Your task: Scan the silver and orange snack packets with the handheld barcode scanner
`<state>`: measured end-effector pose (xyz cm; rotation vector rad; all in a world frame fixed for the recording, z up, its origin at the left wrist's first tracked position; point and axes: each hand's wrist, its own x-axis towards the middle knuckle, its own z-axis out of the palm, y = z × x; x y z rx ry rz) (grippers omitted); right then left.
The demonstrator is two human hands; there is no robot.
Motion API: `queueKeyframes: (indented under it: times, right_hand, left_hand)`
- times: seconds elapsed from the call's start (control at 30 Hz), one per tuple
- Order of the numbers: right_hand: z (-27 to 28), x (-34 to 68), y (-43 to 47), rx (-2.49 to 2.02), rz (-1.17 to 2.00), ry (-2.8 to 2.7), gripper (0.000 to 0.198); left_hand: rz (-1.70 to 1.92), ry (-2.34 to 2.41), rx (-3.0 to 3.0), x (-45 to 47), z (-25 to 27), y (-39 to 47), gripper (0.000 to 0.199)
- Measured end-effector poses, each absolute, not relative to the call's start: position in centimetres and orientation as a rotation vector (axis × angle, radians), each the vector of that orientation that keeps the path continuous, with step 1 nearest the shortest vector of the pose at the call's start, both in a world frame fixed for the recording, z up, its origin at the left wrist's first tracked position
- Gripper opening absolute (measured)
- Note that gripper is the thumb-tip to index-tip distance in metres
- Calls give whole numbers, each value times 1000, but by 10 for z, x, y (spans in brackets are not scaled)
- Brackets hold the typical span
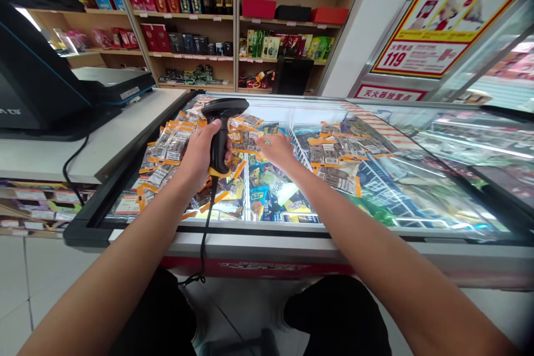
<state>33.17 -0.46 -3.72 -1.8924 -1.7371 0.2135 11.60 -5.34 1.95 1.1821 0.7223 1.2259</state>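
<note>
My left hand [201, 147] is wrapped around the handle of a black and yellow barcode scanner [219, 142], held upright above the glass freezer top. Its cable hangs down over the front edge. To the right of it, my right hand [275, 148] is closed at the edge of a small clear snack packet [245, 139] with orange ends. The fingertips are partly hidden. A pile of similar packets [173, 142] lies on the glass at the left, partly behind my left hand and forearm. Another group of packets [334, 147] lies to the right of my right hand.
The chest freezer [267, 240] shows coloured packages and white wire baskets under its glass. A counter [120, 133] with a dark checkout machine [41, 78] stands at the left. Behind are shelves [187, 15] of bottles and boxes. My knees are below the freezer's front edge.
</note>
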Motion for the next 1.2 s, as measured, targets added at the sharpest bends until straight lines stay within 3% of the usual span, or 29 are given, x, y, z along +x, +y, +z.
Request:
queueKeyframes:
  times: [0.23, 0.43, 0.77, 1.2]
  right_hand:
    - [-42, 326, -6, -1846, 229, -1675, 37]
    - [-36, 341, 4, -1565, 721, -1314, 25]
    - [-10, 365, -9, -1207, 1121, -758, 23]
    - [-17, 368, -1, -1349, 969, -1002, 12]
  left_hand:
    - [1195, 773, 1217, 121, 20, -51, 35]
    - [1167, 787, 1254, 121, 17, -50, 36]
    - [862, 748, 1513, 122, 10, -62, 38]
    - [798, 757, 1609, 123, 12, -67, 38]
